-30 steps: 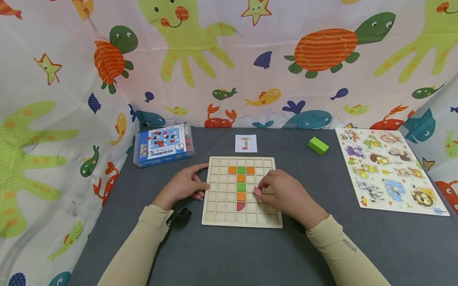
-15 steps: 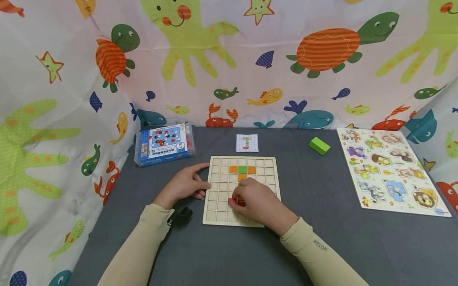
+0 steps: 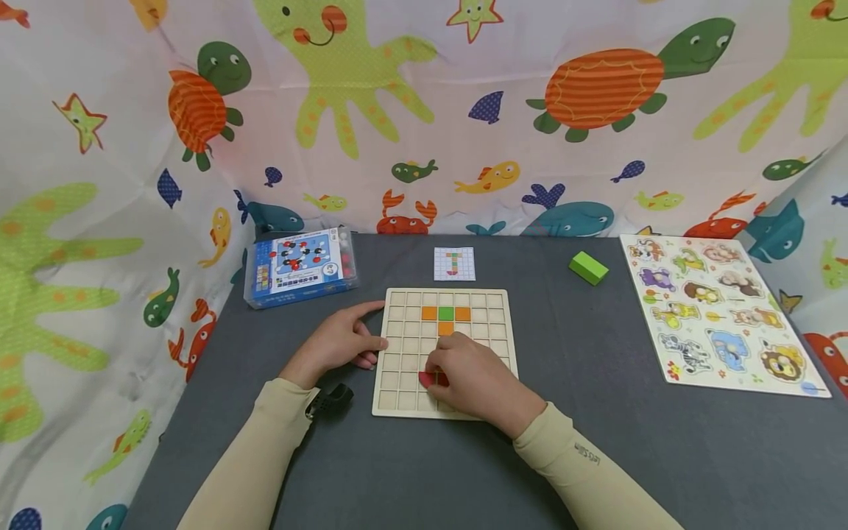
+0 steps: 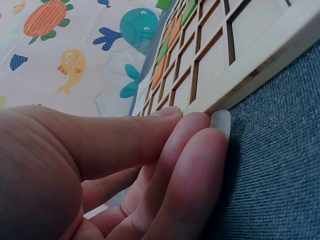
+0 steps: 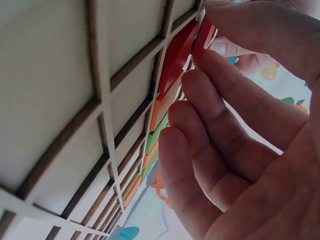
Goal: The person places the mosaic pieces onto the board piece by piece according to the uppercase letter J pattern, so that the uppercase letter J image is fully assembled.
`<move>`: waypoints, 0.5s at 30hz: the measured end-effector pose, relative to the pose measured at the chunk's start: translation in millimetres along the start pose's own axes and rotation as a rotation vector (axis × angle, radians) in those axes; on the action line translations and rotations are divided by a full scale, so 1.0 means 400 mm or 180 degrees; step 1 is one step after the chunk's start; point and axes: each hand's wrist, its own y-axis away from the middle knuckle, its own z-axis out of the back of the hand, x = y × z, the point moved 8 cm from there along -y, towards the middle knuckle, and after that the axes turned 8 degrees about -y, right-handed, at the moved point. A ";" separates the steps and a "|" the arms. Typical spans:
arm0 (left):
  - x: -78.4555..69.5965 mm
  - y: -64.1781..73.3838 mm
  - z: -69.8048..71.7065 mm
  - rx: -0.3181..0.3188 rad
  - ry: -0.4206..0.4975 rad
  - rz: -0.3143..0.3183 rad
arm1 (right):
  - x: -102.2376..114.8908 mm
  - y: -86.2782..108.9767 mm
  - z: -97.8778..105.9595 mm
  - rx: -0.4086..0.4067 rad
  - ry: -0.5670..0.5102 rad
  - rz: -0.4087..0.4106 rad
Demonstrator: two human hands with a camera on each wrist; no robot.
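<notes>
My right hand (image 3: 473,379) pinches a red quarter-round tile (image 3: 426,378) between thumb and index finger, low on the wooden grid board (image 3: 397,403). The right wrist view shows this tile beside another red tile (image 5: 177,55) seated in a cell. Orange tiles (image 3: 429,313) flank a green tile (image 3: 446,313) near the board's top, with another orange tile (image 3: 446,328) below; the hand hides the rest of that column in the head view. Along the board's left edge, my left hand (image 3: 338,342) touches it with thumb and outstretched index finger.
Behind the board lies a small pattern card (image 3: 454,263). A blue boxed set (image 3: 301,265) is at the back left. To the right are a green block (image 3: 588,268) and an animal puzzle board (image 3: 729,316). A printed cloth (image 3: 490,140) hangs behind the table.
My right hand has carried the red tile leftward from the board's right side to beside the lower end of the tile column. The left hand keeps its place at the edge.
</notes>
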 end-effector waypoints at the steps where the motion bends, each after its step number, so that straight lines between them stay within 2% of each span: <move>1: 0.000 0.000 0.000 0.0002 0.0000 0.0003 | 0.000 0.000 0.000 0.0000 -0.0001 0.0003; 15: 0.007 -0.006 0.001 0.0021 0.0002 0.0042 | 0.007 0.003 0.004 -0.0030 0.0133 0.0031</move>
